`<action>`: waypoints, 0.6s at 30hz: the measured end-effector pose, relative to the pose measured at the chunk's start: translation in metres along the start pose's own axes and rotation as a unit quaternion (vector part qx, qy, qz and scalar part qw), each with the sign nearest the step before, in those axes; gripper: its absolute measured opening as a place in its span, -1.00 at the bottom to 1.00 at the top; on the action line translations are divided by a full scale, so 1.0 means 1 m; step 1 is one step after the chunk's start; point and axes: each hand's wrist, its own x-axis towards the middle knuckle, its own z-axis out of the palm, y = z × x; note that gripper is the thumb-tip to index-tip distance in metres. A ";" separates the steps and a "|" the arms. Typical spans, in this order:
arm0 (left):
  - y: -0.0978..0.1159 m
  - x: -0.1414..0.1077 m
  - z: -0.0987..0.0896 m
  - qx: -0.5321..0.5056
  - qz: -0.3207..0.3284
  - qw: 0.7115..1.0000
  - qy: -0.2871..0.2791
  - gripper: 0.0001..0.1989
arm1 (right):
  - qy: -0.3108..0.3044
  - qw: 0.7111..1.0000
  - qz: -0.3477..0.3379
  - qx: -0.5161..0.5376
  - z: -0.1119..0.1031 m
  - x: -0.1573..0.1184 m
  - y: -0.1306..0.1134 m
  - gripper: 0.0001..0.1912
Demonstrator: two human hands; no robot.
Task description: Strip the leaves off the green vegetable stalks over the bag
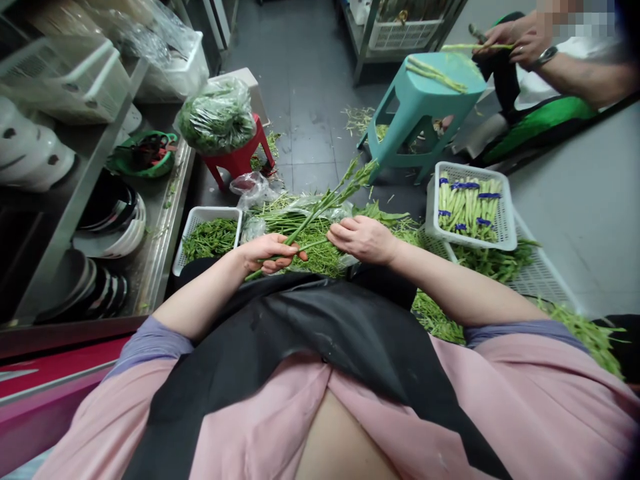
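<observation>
Black apron [320, 333] and pink clothing [240, 433] fill the bottom of my head view, hiding the lap. I can't see the right fingertips clearly. The left hand [270, 253] grips leafy green stems [313, 217], slanting up over the pile of greens [325, 257]; the right hand [365, 239], back upward, pinches a thin stem [316, 245] running between both. Rightward stand a turquoise stool [470, 70] and a white basket [465, 241] of banded stalks [473, 210].

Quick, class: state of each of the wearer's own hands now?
Left hand: closed, holding green stems.
Right hand: closed, apparently pinching a thin stem.
</observation>
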 end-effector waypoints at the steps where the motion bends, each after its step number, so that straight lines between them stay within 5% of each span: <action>1: 0.000 0.002 0.001 0.001 0.002 1.000 0.009 -0.65 | 0.005 0.999 0.021 0.034 0.004 0.000 -0.002 -0.73; 3: -0.002 0.005 0.002 -0.003 0.014 1.000 0.019 -0.63 | 0.040 0.985 0.095 0.142 0.014 -0.001 -0.009 -0.82; 5: -0.006 0.008 0.001 -0.009 0.028 0.999 0.023 -0.60 | 0.105 0.926 0.209 0.297 0.024 -0.001 -0.016 -0.86; 9: -0.014 0.008 -0.003 0.010 0.033 0.999 0.035 -0.59 | 0.325 0.672 0.440 0.498 0.027 -0.005 -0.010 -0.78; 10: -0.014 0.008 -0.004 0.022 0.032 0.998 0.045 -0.59 | 0.374 0.644 0.460 0.483 0.024 -0.007 -0.006 -0.76; 11: -0.014 0.007 -0.005 0.035 0.031 0.997 0.057 -0.59 | 0.398 0.655 0.458 0.450 0.021 -0.007 -0.002 -0.75; 12: -0.013 0.007 -0.005 0.047 0.033 0.996 0.071 -0.60 | 0.389 0.704 0.431 0.409 0.017 -0.007 0.001 -0.75; 15: -0.007 0.011 0.000 0.064 0.039 0.994 0.086 -0.65 | 0.202 0.906 0.237 0.287 0.012 0.003 -0.006 -0.80; 18: 0.000 0.014 0.007 0.052 0.044 0.995 0.077 -0.76 | 0.039 0.985 0.071 0.150 0.019 0.022 -0.021 -0.73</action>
